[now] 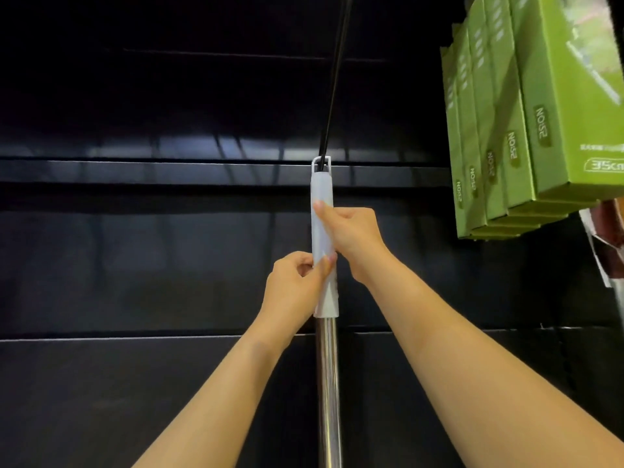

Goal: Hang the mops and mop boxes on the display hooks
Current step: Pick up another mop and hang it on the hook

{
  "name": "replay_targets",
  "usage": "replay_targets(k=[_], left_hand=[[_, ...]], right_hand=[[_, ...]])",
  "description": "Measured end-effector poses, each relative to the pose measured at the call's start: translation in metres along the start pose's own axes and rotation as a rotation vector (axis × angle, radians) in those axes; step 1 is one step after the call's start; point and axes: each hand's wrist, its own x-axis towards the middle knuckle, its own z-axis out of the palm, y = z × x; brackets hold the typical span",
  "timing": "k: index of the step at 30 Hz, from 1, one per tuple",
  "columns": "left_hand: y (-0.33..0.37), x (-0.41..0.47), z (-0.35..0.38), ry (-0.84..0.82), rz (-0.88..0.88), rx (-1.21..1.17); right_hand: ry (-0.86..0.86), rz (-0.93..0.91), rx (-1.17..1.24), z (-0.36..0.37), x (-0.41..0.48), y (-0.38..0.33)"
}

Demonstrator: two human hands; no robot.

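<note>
1. A dark panelled display wall is recorded across the whole background. Horizontal seams and faint reflections are seen on it.
2. The left hand is raised from lower left. Its fingers and thumb are curled round the lower part of the white mop grip, just above the joint with the pole.
3. The grip is held upright at centre frame. Below it, the chrome pole is followed straight down and out of the bottom edge.
4. At the top of the grip, a small white hanging loop is noted. The black display hook, a thin rod slanting down from the top edge, is seen ending inside this loop.
5. The right hand is closed round the upper half of the grip, above the left hand. Its thumb is laid upward along the front of the grip.
6. Green mop boxes are seen hung in a tight row at upper right, face to face, well apart from the grip. "35cm" is read on the nearest one. Their attachment is cut off by the frame.
7. Under the boxes at far right, a reddish-brown and white item is partly seen. It cannot be identified.
</note>
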Motion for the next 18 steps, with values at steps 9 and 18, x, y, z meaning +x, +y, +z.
replay_targets(k=[9, 18], left_hand=[[-0.012, 0.009, -0.003, 0.037, -0.029, 0.01], [0.004, 0.002, -0.003, 0.024, -0.098, 0.082]], right_hand=[[0.007, 0.009, -0.026, 0.006, 0.011, 0.011], [-0.029, 0.045, -0.073, 0.005, 0.025, 0.009]])
